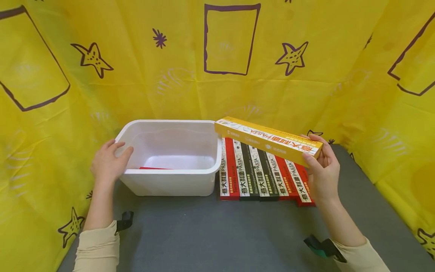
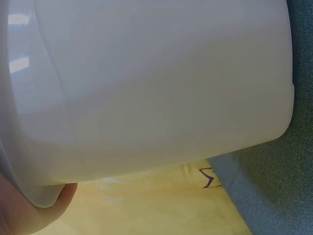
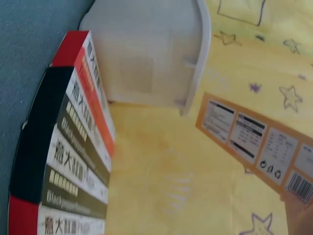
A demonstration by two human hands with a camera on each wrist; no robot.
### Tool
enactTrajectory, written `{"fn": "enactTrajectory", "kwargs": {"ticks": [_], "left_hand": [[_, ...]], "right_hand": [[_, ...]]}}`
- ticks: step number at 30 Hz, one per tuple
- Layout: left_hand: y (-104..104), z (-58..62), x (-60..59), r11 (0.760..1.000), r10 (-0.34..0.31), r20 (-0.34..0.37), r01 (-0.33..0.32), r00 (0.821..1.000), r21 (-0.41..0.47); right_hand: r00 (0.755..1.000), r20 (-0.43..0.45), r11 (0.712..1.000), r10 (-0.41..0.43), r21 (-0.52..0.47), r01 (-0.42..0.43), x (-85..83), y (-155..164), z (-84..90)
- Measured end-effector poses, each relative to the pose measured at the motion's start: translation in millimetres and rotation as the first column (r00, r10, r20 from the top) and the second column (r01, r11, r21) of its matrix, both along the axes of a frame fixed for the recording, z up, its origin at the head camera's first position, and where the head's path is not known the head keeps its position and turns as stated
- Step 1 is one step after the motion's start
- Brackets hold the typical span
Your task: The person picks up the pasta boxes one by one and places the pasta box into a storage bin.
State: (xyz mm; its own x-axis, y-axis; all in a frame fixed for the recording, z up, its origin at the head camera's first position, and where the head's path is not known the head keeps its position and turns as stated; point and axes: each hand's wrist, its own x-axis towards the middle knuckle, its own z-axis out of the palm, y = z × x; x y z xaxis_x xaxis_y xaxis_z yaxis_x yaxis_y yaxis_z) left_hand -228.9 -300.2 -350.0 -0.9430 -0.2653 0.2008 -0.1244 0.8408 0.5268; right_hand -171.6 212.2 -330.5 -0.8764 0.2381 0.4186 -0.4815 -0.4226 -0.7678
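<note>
My right hand grips the near end of a yellow pasta box, thumb on the front side and fingers behind. The box is raised and slanted, its far end at the right rim of a white plastic bin. In the right wrist view the printed underside of the yellow pasta box shows. My left hand holds the bin's left rim, fingers curled over it, as the left wrist view also shows beside the bin wall. Inside the bin a red edge shows low at the front.
Right of the bin, several red and black pasta boxes lie side by side on the dark grey table. The rightmost red one sits slightly nearer. A yellow patterned cloth hangs behind and at both sides.
</note>
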Motion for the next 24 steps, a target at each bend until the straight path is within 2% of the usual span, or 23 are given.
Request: {"fn": "enactTrajectory", "kwargs": {"ticks": [8,14,18,20,22,24], "left_hand": [[0,1.6,1.1,1.0,0.007,0.004,-0.007,1.0,-0.006],[-2,1.4,0.5,1.0,0.012,0.008,-0.012,1.0,0.0],[-3,1.9,1.7,1.0,0.015,0.003,-0.015,1.0,0.004],[-2,2.4,2.2,1.0,0.016,0.0,-0.016,1.0,0.006],[-1,2.5,2.6,1.0,0.019,-0.004,-0.019,1.0,0.01],[0,2.5,2.9,1.0,0.021,-0.006,-0.021,1.0,0.015]], "right_hand": [[0.996,0.015,0.987,0.091,0.131,-0.092,-13.9,-27,-2.7],[0.983,0.008,0.947,0.185,0.267,-0.181,-35.5,-47,-3.6],[0.974,0.007,0.897,0.225,0.39,-0.21,-49.0,-62,-0.9],[0.976,-0.017,0.859,0.217,0.479,-0.183,-55.1,-71,-0.3],[0.979,-0.048,0.813,0.197,0.566,-0.136,-60.6,-79,-1.0],[0.983,-0.076,0.755,0.17,0.651,-0.08,-64.6,-88,-2.6]]}}
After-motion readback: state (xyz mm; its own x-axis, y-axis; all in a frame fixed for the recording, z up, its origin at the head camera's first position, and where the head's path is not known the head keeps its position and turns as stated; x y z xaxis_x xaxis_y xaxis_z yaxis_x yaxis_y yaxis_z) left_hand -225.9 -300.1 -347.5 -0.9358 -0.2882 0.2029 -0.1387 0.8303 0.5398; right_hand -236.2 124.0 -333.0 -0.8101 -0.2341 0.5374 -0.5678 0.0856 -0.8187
